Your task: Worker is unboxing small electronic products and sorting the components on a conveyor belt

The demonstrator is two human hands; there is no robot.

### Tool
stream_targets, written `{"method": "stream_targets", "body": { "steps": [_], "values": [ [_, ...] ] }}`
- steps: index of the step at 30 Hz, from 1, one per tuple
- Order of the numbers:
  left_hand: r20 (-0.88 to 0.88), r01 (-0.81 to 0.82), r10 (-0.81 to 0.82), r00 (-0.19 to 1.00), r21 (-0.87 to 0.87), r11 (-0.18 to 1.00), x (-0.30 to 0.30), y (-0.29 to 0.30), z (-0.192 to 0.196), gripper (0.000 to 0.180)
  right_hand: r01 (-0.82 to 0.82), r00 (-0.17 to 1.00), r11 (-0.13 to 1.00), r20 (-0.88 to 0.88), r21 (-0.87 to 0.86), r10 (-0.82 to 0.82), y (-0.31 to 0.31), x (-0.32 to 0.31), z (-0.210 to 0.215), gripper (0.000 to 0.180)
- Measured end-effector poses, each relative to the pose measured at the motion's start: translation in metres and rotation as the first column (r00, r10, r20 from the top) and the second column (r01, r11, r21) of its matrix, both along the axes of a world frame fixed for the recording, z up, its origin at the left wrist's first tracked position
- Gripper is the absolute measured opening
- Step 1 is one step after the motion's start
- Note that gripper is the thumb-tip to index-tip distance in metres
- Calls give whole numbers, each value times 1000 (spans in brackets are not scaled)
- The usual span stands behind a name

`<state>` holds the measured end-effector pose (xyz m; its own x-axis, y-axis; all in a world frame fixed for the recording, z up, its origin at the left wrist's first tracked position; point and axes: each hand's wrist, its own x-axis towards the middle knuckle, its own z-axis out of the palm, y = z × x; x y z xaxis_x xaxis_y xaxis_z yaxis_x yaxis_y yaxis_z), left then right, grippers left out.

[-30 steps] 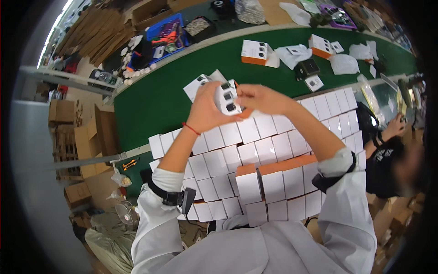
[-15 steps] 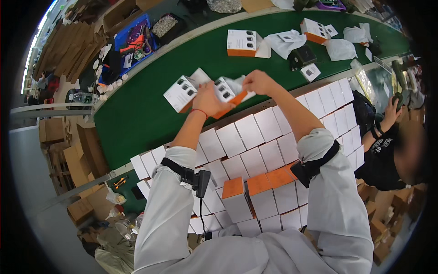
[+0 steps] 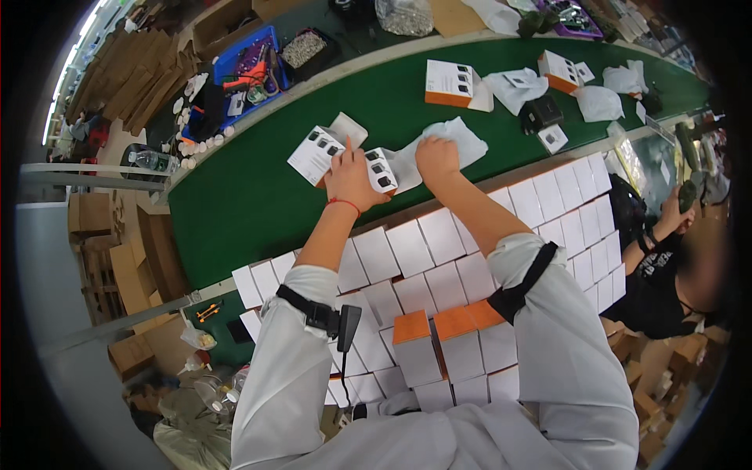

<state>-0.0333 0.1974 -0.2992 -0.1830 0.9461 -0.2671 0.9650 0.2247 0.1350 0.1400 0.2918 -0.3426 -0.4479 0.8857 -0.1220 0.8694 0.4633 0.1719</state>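
My left hand (image 3: 352, 178) grips a small white-and-orange box (image 3: 382, 170) with product pictures on it, and its fingers also reach over the edge of the neighbouring box. That second white box (image 3: 313, 157) stands just to the left, its flap (image 3: 349, 128) raised. My right hand (image 3: 437, 159), fingers curled, holds a white plastic bag (image 3: 468, 144) beside the gripped box. The bag stretches from the box's open end out past my knuckles. What lies inside the bag cannot be made out.
Stacked white boxes (image 3: 427, 239) fill the near side of the green table (image 3: 235, 211). Further right lie another box (image 3: 448, 83), bags (image 3: 599, 104) and a black device (image 3: 540, 113). A blue tray (image 3: 270, 47) of tools sits far left. A co-worker's hand (image 3: 675, 211) is at right.
My right hand has drawn the white bag out to the right of the box, where it now shows at greater length. My left hand stays on the box, which has turned.
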Motion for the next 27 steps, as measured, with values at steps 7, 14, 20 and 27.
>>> {"method": "stream_targets", "body": {
  "steps": [7, 14, 20, 27],
  "values": [
    [131, -8, -32, 991, 289, 957, -57, -53, 11, 109, -122, 830, 952, -555, -279, -56, -34, -25, 76, 21],
    [363, -26, -147, 920, 429, 903, -38, -54, 34, 98, -58, 517, 865, -756, -498, -401, -7, -29, 13, 57],
    [55, -92, 83, 995, 192, 977, -85, -69, -4, 105, 122, 470, 980, -861, -155, -194, 65, 25, 19, 28],
    [248, -98, 17, 969, 320, 942, -53, -65, 32, 106, -219, 776, 948, -630, -233, 25, -1, -14, 57, 97]
  ]
}}
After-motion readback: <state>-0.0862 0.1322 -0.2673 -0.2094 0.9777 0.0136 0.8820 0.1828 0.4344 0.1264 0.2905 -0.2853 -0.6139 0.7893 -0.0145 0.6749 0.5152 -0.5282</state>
